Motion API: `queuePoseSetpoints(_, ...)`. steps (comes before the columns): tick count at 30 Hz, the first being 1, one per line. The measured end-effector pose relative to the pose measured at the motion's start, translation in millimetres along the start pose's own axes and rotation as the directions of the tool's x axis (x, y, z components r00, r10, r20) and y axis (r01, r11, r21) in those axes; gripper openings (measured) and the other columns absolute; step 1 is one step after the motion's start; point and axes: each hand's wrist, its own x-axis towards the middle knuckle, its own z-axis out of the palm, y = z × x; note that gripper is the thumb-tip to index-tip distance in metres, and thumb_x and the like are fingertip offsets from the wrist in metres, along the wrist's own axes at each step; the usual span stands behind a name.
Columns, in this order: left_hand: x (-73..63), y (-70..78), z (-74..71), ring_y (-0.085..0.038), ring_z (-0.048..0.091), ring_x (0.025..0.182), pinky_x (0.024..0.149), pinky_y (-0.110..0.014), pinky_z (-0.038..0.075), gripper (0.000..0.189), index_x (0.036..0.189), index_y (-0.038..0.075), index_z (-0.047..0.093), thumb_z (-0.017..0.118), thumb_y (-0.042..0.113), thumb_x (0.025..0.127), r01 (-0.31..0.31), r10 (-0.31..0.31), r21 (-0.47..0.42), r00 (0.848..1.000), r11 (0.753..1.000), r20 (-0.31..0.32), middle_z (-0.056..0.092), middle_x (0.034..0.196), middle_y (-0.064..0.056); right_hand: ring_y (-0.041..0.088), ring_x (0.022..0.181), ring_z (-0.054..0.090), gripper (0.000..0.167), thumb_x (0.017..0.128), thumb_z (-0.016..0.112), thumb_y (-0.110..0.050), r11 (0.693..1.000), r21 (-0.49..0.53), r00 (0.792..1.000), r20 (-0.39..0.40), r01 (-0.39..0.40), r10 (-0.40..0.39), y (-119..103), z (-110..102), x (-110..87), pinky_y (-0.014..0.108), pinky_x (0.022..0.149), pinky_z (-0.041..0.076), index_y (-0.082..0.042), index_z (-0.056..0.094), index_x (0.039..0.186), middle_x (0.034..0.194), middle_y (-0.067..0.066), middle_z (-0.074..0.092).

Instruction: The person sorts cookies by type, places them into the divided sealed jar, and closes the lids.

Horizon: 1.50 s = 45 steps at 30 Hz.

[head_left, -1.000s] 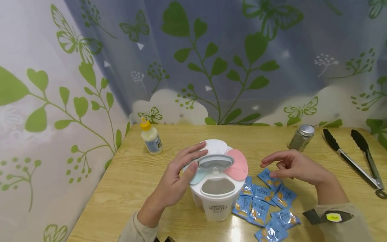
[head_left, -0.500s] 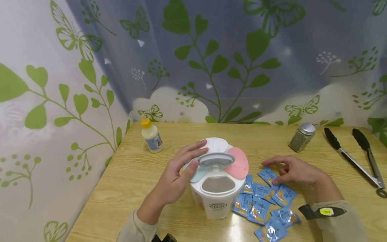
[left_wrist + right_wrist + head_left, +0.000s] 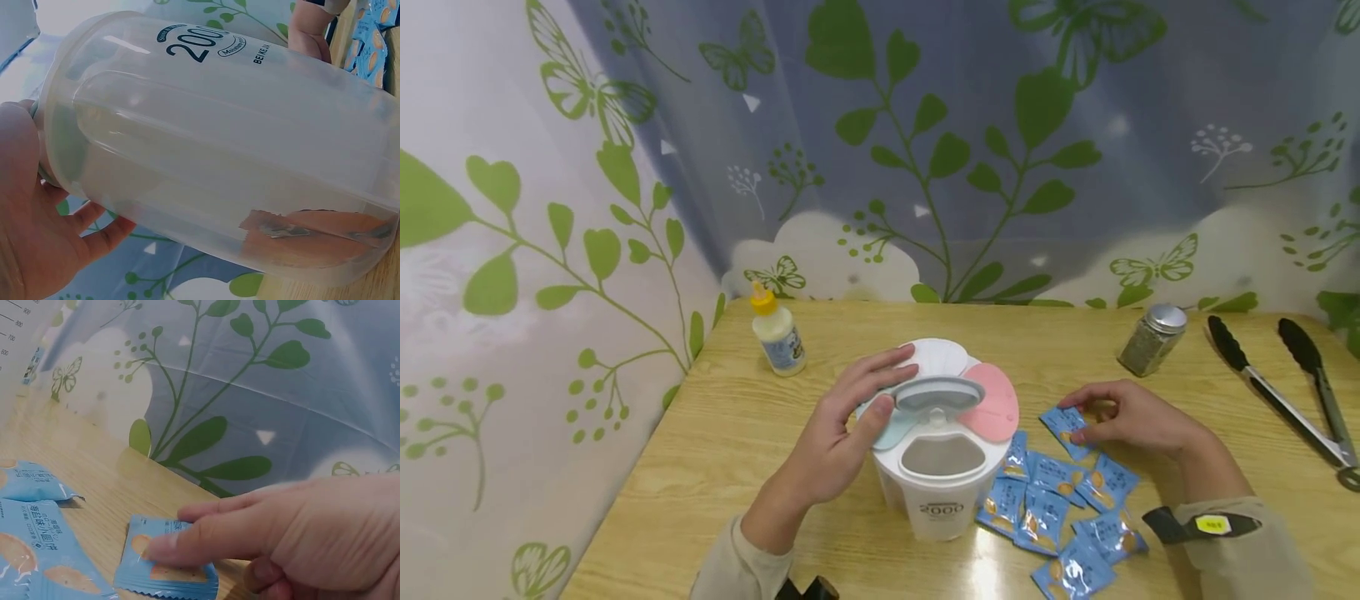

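Note:
A white, semi-clear storage canister with a sectioned lid stands on the table. Its grey front flap is raised, and the opening beneath shows; blue, pink and white lids cover the other sections. My left hand grips the lid's left edge, thumb beside the raised flap and fingers over the far side. One wrapped piece lies at the canister's bottom. To the right, my right hand pinches a small blue biscuit packet between thumb and index finger. Several similar packets lie between canister and hand.
A glue-like bottle with a yellow cap stands at the back left of the wooden table. Behind the right hand is a glass spice jar, and tongs lie spread at the far right. A patterned curtain hangs behind.
My right hand has come down onto the top packet, its fingers closing on it; the packet has shifted slightly away from the pile. My left hand keeps its place on the canister.

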Motion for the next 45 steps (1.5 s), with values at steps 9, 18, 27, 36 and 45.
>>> queuePoseSetpoints(9, 1.4, -1.8, 1.9, -0.025, 0.042, 0.143, 0.116, -0.049, 0.036, 0.035, 0.136, 0.009, 0.060, 0.046, 0.013, 0.105, -0.011, 0.011, 0.002, 1.000, 1.000, 0.011, 0.049, 0.152, -0.006, 0.008, 0.077, 0.058, 0.032, 0.097, 0.066, -0.032, 0.997, 0.044, 0.985, -0.155, -0.067, 0.073, 0.1, -4.9, -3.4, 0.027, 0.061, 0.050, -0.008, 0.070, 0.118, 0.117, 0.014, 0.064)
queuePoseSetpoints(18, 2.4, -2.0, 1.6, -0.025, 0.043, 0.142, 0.117, -0.048, 0.036, 0.035, 0.136, 0.008, 0.060, 0.045, 0.014, 0.105, -0.023, 0.023, 0.010, 1.000, 1.000, 0.006, 0.049, 0.152, -0.008, 0.015, 0.054, 0.043, 0.036, 0.099, 0.063, -0.028, 0.980, 0.197, 0.985, -0.163, -0.028, 0.061, -23.0, -11.7, -6.1, 0.034, 0.053, 0.045, 0.000, 0.064, 0.122, 0.096, -0.005, 0.066)
queuePoseSetpoints(27, 2.6, -2.3, 0.9, -0.025, 0.043, 0.142, 0.116, -0.047, 0.036, 0.035, 0.136, 0.008, 0.060, 0.045, 0.013, 0.105, -0.018, 0.018, 0.016, 1.000, 1.000, 0.008, 0.050, 0.152, -0.007, 0.017, 0.055, 0.044, 0.025, 0.100, 0.062, -0.021, 0.964, 0.262, 0.981, -0.195, 0.051, 0.002, -48.8, -15.7, -13.5, 0.036, 0.053, 0.041, 0.000, 0.065, 0.114, 0.076, -0.008, 0.057)
queuePoseSetpoints(36, 2.2, -3.0, 1.5, -0.025, 0.044, 0.142, 0.116, -0.046, 0.038, 0.035, 0.135, 0.008, 0.060, 0.046, 0.013, 0.104, -0.036, 0.036, 0.017, 0.999, 0.999, -0.007, 0.050, 0.151, -0.008, 0.017, 0.059, 0.046, 0.013, 0.101, 0.057, -0.008, 0.920, 0.346, 0.970, -0.217, 0.181, -0.110, -80.5, -19.6, -26.8, 0.035, 0.052, 0.039, -0.005, 0.064, 0.112, 0.075, -0.006, 0.055)
queuePoseSetpoints(45, 1.0, -3.8, 2.6, -0.027, 0.047, 0.139, 0.114, -0.042, 0.040, 0.035, 0.134, 0.006, 0.061, 0.047, 0.012, 0.102, -0.109, 0.114, 0.089, 0.992, 0.990, -0.048, 0.053, 0.148, -0.010, 0.022, 0.061, 0.034, 0.026, 0.103, 0.042, 0.007, 0.724, 0.632, 0.959, -0.136, 0.276, -0.248, -106.3, -19.8, -37.9, 0.040, 0.058, 0.024, -0.010, 0.056, 0.116, 0.081, -0.007, 0.054)
